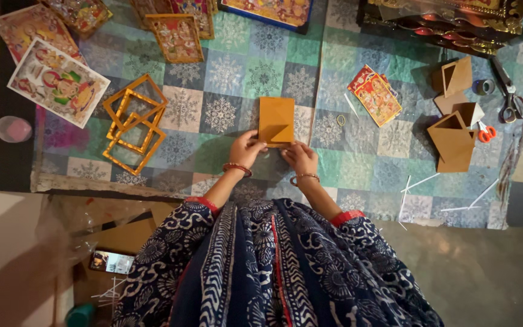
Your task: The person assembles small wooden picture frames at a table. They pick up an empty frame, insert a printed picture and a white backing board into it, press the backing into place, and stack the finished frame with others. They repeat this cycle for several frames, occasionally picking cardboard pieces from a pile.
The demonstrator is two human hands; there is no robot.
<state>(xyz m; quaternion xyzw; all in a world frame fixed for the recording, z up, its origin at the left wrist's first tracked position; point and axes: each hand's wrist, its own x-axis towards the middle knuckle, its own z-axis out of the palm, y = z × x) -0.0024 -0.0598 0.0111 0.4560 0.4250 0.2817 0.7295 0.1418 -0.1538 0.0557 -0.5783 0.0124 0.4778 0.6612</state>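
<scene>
A flat brown board panel (276, 120) with a triangular stand flap lies on the patterned cloth (225, 115) in the middle of the head view. My left hand (247, 148) grips its near left corner. My right hand (301, 157) pinches its near right edge. Both wrists carry bangles. My dark blue printed garment fills the lower part of the frame.
Several empty golden frames (134, 123) lie stacked to the left, with colourful prints (59, 82) beyond them. To the right are small prints (375, 94), brown folded stands (453, 140), scissors (509, 97), a tape roll (485, 86) and thin white sticks (419, 183). A pink-lidded tub (13, 129) sits far left.
</scene>
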